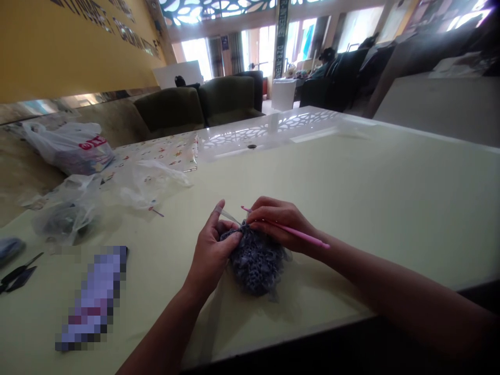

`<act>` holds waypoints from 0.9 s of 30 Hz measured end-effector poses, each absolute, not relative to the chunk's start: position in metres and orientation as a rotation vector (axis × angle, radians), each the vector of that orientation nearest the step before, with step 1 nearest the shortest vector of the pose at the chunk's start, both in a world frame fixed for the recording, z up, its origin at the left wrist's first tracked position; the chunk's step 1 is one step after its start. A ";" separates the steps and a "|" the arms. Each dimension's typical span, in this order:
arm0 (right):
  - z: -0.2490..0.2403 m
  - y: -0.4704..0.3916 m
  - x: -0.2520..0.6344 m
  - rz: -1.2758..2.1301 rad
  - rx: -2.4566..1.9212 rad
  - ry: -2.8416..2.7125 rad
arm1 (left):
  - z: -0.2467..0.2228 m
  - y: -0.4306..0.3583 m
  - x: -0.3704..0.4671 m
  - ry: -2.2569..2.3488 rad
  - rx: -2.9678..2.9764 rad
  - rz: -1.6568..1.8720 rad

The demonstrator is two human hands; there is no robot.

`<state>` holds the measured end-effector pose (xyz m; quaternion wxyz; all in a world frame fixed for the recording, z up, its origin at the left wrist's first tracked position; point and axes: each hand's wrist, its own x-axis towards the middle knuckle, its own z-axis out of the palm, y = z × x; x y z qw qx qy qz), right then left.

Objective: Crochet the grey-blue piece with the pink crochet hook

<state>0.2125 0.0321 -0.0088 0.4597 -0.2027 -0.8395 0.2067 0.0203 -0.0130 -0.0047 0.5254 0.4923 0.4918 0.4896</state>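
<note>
A dark grey-blue crochet piece [258, 263] with a loose, fuzzy texture hangs between my hands over the table's near part. My left hand [216, 242] pinches its upper left edge between thumb and fingers, with the index finger raised. A thin pale strand [230, 215] runs from that finger to the work. In my right hand [279, 221] is a pink crochet hook [300, 235], its tip pointing left and its handle end sticking out to the right. The right fingertips are closed at the top edge of the piece, and partly hide the hook's shaft.
On the pale table [351, 198], a white plastic bag [84, 148] stands far left. Clear plastic bags [144, 182] lie nearer, beside a small thin item [157, 211]. Dark scissors [19, 273] and a blurred-out purple object [96, 297] are at left. Green chairs [228, 99] stand behind.
</note>
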 end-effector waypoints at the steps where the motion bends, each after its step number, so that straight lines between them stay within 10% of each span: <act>1: -0.009 0.032 0.212 0.469 -0.484 -2.083 | -0.005 -0.013 0.020 1.174 1.179 1.166; 27: -0.021 0.025 0.191 0.596 -0.526 -1.988 | -0.021 -0.007 0.021 0.978 0.977 1.241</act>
